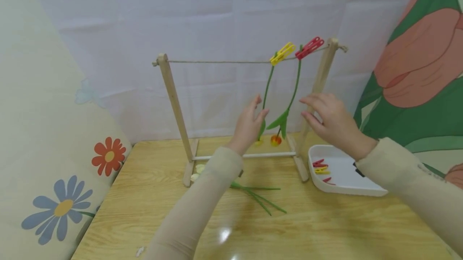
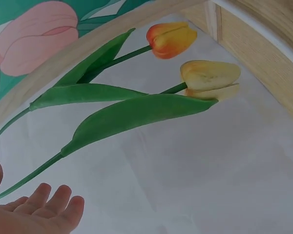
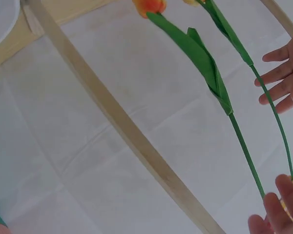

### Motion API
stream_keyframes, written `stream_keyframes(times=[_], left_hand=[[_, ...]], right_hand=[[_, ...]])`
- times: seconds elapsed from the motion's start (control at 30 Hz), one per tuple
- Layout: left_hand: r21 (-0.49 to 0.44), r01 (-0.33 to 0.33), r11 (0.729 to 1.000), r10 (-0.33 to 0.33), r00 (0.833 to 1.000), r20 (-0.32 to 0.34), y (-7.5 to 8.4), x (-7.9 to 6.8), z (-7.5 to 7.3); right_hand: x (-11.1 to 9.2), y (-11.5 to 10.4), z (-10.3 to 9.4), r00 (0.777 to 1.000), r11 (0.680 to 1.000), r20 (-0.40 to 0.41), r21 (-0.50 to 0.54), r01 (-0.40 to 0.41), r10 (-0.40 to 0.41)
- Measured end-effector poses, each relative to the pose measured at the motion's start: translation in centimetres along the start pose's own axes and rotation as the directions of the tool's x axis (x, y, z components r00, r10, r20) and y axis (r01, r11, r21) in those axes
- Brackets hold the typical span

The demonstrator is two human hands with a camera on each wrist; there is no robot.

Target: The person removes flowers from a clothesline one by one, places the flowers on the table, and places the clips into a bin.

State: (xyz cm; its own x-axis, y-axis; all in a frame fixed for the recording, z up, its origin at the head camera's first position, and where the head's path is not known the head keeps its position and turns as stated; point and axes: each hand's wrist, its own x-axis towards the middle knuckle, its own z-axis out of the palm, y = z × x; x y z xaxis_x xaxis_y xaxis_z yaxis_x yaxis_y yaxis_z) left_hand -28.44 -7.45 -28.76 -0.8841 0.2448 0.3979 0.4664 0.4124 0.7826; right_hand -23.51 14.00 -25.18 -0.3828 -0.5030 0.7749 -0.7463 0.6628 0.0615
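Two artificial tulips hang upside down from a cord. A yellow clothespin clips the stem of the pale yellow tulip; a red clothespin clips that of the orange-red tulip. Close to the yellow tulip's stem is my left hand, thumb and fingers apart, nothing gripped. My right hand hovers before the right post, right of the orange-red tulip, its fingers loosely bent around nothing. Both tulips' long green leaves spread in the left wrist view.
The cord runs between the wooden posts of a frame with a white bottom bar. More pale tulips with green stems lie on the wooden table, partly behind my left sleeve. At right, a white tray holds several red and yellow clothespins.
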Motion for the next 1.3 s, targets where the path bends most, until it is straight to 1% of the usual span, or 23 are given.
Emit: stream_keyframes(times=[0.07, 0.2, 0.27, 0.3, 0.47, 0.53, 0.6, 0.67, 0.73, 0.8, 0.83, 0.9, 1.0, 1.07, 1.13, 1.23, 1.3], left_hand=[[-0.017, 0.0, 1.0, 0.0, 1.0, -0.001, 0.0, 0.2, 0.2], [-0.045, -0.022, 0.999, 0.022, 1.0, -0.011, -0.1, 0.5, 0.6], [-0.057, -0.026, 0.998, 0.025, 1.0, -0.016, -0.1, 0.7, 0.8], [-0.064, -0.022, 0.998, 0.021, 1.0, -0.019, -0.1, 0.7, 0.8], [-0.115, 0.04, 0.993, -0.046, 0.998, -0.049, 0.1, 0.9, 1.1], [-0.138, 0.065, 0.988, -0.076, 0.994, -0.073, 0.2, 1.0, 1.0], [-0.151, 0.072, 0.986, -0.088, 0.991, -0.099, 0.2, 1.1, 0.9], [-0.167, 0.08, 0.983, -0.099, 0.989, -0.112, 0.2, 1.2, 0.8], [-0.181, 0.078, 0.98, -0.101, 0.988, -0.118, 0.2, 1.1, 0.7], [-0.195, 0.075, 0.978, -0.099, 0.988, -0.117, 0.1, 1.1, 0.6], [-0.207, 0.076, 0.975, -0.101, 0.989, -0.112, 0.1, 1.1, 0.6], [-0.228, 0.076, 0.971, -0.103, 0.989, -0.107, 0.1, 1.0, 0.5], [-0.266, 0.076, 0.961, -0.104, 0.99, -0.095, 0.1, 1.0, 0.4], [-0.292, 0.075, 0.953, -0.105, 0.991, -0.087, 0.1, 0.9, 0.4], [-0.313, 0.08, 0.946, -0.11, 0.991, -0.078, 0.1, 0.8, 0.3], [-0.327, 0.093, 0.94, -0.123, 0.99, -0.072, 0.1, 0.8, 0.2], [-0.324, 0.095, 0.941, -0.126, 0.989, -0.076, 0.2, 0.8, 0.1]], right_hand=[[0.5, 0.2, -0.2, 1.0, 0.999, -0.016, -0.027, 0.022, -0.022], [1.7, 0.4, -0.6, 0.996, 0.996, -0.059, -0.073, 0.056, -0.06], [2.4, 0.5, -0.9, 0.994, 0.992, -0.065, -0.096, 0.076, -0.083], [2.8, 0.6, -1.0, 0.993, 0.99, -0.066, -0.107, 0.088, -0.096], [5.3, 1.1, -2.2, 0.989, 0.977, -0.028, -0.161, 0.138, -0.144], [6.4, 1.5, -2.5, 0.986, 0.97, -0.022, -0.183, 0.157, -0.164], [7.4, 1.8, -2.7, 0.985, 0.965, -0.021, -0.203, 0.163, -0.171], [8.4, 2.0, -2.8, 0.988, 0.964, -0.001, -0.221, 0.147, -0.151], [9.3, 2.0, -3.0, 0.995, 0.969, 0.034, -0.223, 0.102, -0.097], [10.3, 2.1, -3.3, 0.994, 0.974, 0.105, -0.223, 0.044, -0.021], [10.8, 2.1, -3.5, 0.989, 0.974, 0.148, -0.224, 0.02, 0.014], [11.6, 2.3, -3.8, 0.969, 0.973, 0.236, -0.229, -0.02, 0.075], [12.8, 2.6, -4.1, 0.914, 0.968, 0.377, -0.244, -0.06, 0.152], [13.6, 2.8, -4.3, 0.867, 0.964, 0.458, -0.252, -0.088, 0.199], [14.3, 3.1, -4.4, 0.81, 0.958, 0.529, -0.255, -0.133, 0.253], [15.3, 3.5, -4.5, 0.733, 0.948, 0.605, -0.251, -0.194, 0.311], [15.8, 3.7, -4.5, 0.696, 0.942, 0.634, -0.242, -0.234, 0.336]])
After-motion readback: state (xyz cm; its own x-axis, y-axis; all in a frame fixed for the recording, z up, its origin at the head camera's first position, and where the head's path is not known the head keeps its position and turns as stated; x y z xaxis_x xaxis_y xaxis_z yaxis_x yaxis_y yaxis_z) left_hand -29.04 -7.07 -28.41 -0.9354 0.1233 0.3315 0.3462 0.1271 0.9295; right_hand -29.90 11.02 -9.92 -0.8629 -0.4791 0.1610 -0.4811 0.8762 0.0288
